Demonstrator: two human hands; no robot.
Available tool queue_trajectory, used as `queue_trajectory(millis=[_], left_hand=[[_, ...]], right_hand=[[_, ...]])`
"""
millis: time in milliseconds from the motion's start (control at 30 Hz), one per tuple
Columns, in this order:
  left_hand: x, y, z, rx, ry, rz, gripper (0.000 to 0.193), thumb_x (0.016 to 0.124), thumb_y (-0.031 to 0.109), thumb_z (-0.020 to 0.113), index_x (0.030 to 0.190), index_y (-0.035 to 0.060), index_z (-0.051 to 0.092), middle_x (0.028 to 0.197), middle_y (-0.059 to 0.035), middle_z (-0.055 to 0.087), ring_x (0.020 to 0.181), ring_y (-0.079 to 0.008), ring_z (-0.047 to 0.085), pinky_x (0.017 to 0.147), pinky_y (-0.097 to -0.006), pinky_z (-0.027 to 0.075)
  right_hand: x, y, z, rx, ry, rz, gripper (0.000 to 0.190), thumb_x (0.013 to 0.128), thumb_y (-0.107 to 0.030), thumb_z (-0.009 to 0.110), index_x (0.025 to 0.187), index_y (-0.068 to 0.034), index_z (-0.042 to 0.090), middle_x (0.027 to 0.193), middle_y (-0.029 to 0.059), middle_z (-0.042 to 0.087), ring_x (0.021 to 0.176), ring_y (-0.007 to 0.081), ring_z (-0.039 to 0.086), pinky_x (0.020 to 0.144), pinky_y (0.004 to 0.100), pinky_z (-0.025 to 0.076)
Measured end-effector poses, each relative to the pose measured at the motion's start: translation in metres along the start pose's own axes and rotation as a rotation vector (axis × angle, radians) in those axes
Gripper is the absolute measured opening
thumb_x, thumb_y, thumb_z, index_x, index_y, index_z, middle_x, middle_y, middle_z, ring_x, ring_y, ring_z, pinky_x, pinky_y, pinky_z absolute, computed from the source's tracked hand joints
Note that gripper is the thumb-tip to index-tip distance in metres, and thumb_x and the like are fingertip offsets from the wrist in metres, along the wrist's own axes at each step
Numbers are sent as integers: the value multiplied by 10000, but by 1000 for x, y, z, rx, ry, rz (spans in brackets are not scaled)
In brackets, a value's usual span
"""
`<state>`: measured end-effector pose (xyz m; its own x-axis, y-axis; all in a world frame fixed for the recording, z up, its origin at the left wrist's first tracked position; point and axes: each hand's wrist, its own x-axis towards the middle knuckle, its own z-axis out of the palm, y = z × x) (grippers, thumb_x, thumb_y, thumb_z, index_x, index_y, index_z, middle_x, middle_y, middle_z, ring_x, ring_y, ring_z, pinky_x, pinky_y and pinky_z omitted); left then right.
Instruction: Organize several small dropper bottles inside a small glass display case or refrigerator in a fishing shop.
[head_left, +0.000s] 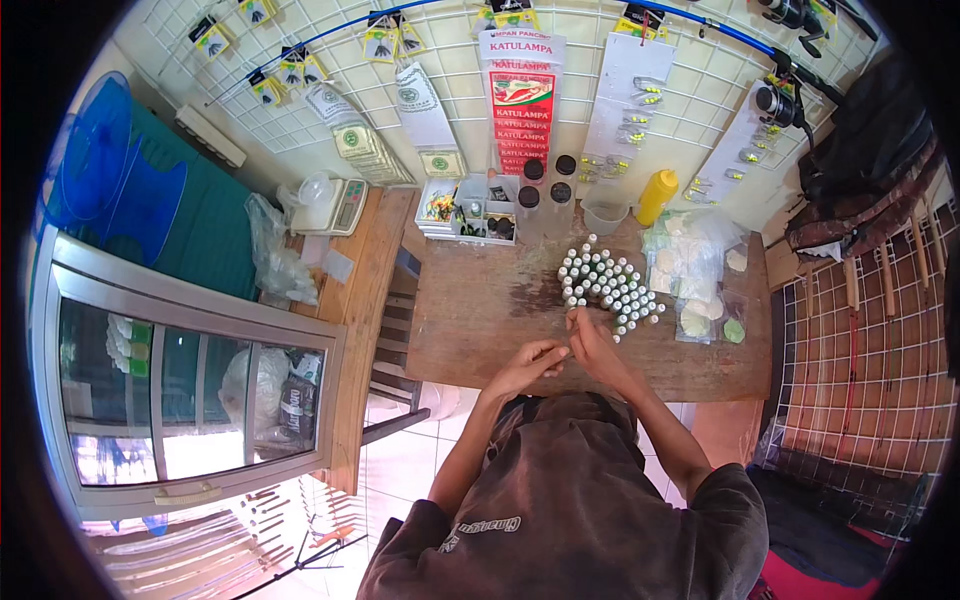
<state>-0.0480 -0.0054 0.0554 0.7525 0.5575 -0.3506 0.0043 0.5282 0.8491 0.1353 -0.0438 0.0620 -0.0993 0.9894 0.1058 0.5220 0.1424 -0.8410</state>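
Observation:
My left hand is over the front part of the wooden table, its fingers curled towards my right hand. My right hand is beside it, thumb and forefinger pinched together near the closest small bottles. Whether either hand holds something small cannot be made out. Just beyond my right hand stands a dense group of small white-capped bottles. Right of them lie clear plastic bags with pale, flat contents, and a bag with a green piece.
Along the table's back edge stand a white compartment box, dark-lidded jars, a plastic tub and a yellow squeeze bottle. A kitchen scale is on the left bench. Fishing tackle packets and a blue rod are on the wire grid.

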Motion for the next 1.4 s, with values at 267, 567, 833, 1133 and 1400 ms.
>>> queue_trajectory(millis=[267, 567, 833, 1133, 1400], left_hand=[[-3, -2, 21, 743, 312, 169, 399, 917, 272, 641, 1112, -73, 599, 765, -155, 631, 631, -201, 577, 600, -322, 455], [-8, -26, 19, 908, 478, 465, 429, 869, 241, 686, 1187, -28, 583, 812, -197, 647, 628, -260, 602, 609, -364, 474], [-43, -13, -5, 658, 712, 249, 318, 826, 123, 719, 1105, 53, 583, 662, -77, 586, 554, -80, 468, 531, -269, 421], [-92, -24, -34, 545, 933, 381, 326, 794, 126, 751, 1054, 36, 577, 673, -53, 600, 587, -79, 535, 535, -264, 431], [-176, -30, -56, 477, 1177, 454, 311, 805, 150, 761, 1061, 28, 634, 714, -23, 609, 627, -65, 526, 572, -235, 424]], right_hand=[[-3, 15, 12, 68, 90, 109, 130, 889, 8, 419, 1013, -18, 392, 795, 191, 500, 722, 391, 530, 643, 451, 407], [-5, 8, 17, -6, 10, 252, 187, 928, -104, 502, 1087, -57, 416, 840, 209, 600, 783, 399, 624, 625, 481, 433], [7, -22, 43, 539, -109, 183, 242, 872, -96, 659, 1080, -35, 551, 824, 60, 615, 709, 91, 576, 604, 255, 449], [30, -66, 92, 317, -104, -43, 218, 787, -43, 711, 1001, -41, 671, 898, 106, 638, 739, 174, 643, 646, 282, 506], [42, -142, 143, 313, -323, -147, 245, 798, -82, 717, 1031, -24, 667, 937, 113, 663, 761, 170, 667, 657, 283, 519]])
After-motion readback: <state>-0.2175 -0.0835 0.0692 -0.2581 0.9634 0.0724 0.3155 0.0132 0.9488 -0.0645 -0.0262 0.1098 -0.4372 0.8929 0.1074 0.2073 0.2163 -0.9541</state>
